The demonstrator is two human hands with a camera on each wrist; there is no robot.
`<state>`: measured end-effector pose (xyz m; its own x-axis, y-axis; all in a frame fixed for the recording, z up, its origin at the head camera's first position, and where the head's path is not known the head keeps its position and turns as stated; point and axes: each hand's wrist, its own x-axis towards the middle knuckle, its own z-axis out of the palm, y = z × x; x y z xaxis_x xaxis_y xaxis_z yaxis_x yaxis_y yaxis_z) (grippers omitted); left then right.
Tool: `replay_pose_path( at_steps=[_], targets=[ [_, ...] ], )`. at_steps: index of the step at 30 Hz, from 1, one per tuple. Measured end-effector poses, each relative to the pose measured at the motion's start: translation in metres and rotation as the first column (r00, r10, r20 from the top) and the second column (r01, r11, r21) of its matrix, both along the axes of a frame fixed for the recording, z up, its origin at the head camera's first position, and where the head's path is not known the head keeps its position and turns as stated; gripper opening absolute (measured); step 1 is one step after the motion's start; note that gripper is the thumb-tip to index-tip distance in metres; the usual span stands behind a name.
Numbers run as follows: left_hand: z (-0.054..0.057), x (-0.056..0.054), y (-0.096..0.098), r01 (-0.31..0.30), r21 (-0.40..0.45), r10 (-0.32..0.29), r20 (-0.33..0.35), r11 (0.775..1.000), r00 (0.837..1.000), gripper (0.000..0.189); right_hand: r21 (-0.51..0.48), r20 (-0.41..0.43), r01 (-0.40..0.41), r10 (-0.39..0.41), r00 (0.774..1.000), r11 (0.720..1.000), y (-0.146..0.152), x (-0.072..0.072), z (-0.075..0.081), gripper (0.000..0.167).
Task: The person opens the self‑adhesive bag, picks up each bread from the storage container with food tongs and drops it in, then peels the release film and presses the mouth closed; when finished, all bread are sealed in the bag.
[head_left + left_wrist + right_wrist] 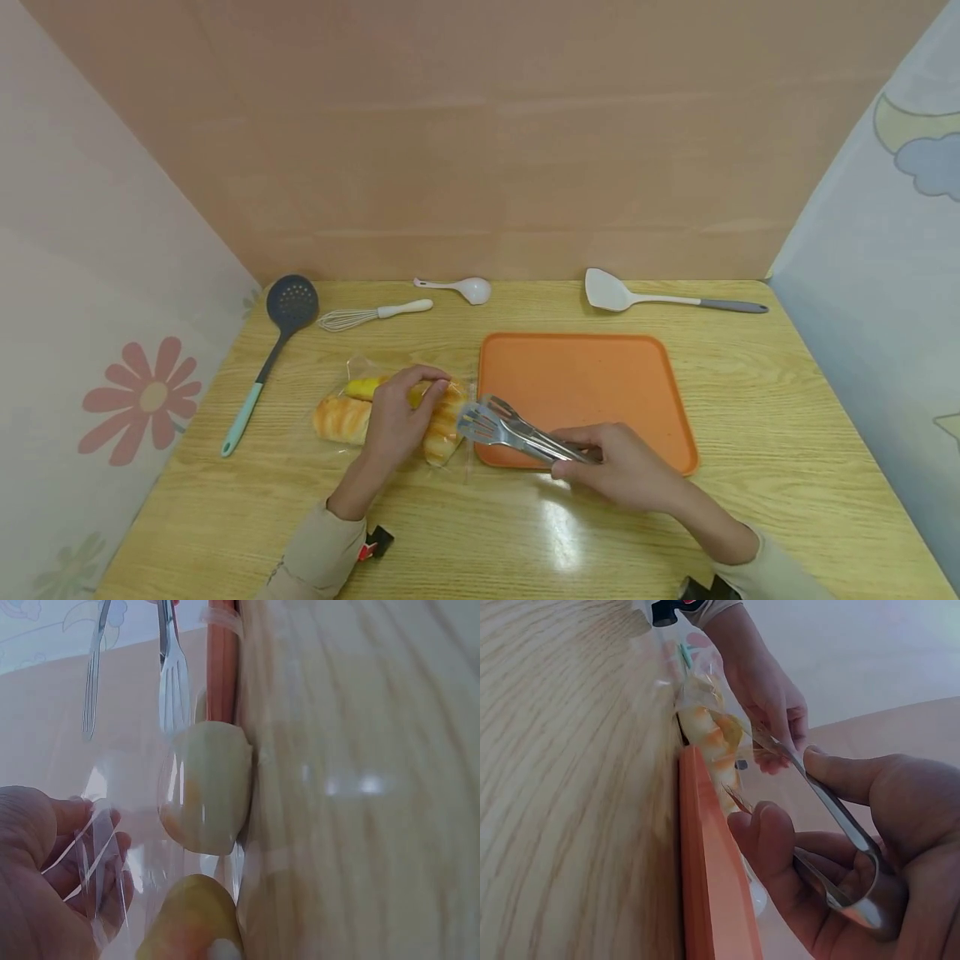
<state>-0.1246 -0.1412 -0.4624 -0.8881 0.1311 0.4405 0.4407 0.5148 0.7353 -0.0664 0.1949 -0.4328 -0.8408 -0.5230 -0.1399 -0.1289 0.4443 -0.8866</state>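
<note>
My left hand [396, 423] pinches the edge of a clear plastic bag [103, 844] between thumb and fingers. Inside the bag lie a golden bread roll [341, 419] on the left, a yellow piece [364, 387] behind it, and a striped bread roll [444, 427] on the right. Metal tongs [517, 433] with slotted tips are gripped in my right hand [628, 468]. Their arms stand apart in the right wrist view, and nothing lies between the tips. The tips point left, overlapping the right-hand roll's edge in the head view.
An orange tray [577, 375] lies right of the bag, beneath the tongs. Along the back are a slotted skimmer [292, 304], a whisk [375, 314], a white spoon [474, 290] and a white spatula [609, 290]. Walls enclose the wooden table [795, 417] on three sides.
</note>
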Motion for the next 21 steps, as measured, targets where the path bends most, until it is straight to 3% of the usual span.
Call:
replay_pose_path(
  at_steps=[5,10,14,21],
  targets=[
    [-0.004,-0.001,-0.001,0.025,-0.018,-0.026,-0.047,1.000,0.999,0.005,0.012,0.006,0.045,-0.046,0.999,0.999,0.013,0.003,0.005,0.055],
    [-0.025,-0.009,-0.008,0.066,-0.036,-0.069,-0.118,0.997,0.991,0.014,-0.032,0.070,0.093,-0.090,0.993,0.995,0.028,0.007,0.011,0.055],
    [-0.040,-0.014,-0.012,0.067,-0.082,-0.075,-0.097,0.994,0.992,0.019,-0.019,0.073,0.134,-0.132,0.989,0.991,0.043,0.009,0.016,0.056],
    [-0.048,-0.016,-0.014,0.086,-0.173,-0.100,-0.077,0.981,0.992,0.013,-0.014,0.061,0.265,-0.263,0.963,0.964,0.068,0.019,0.021,0.056]
  ],
)
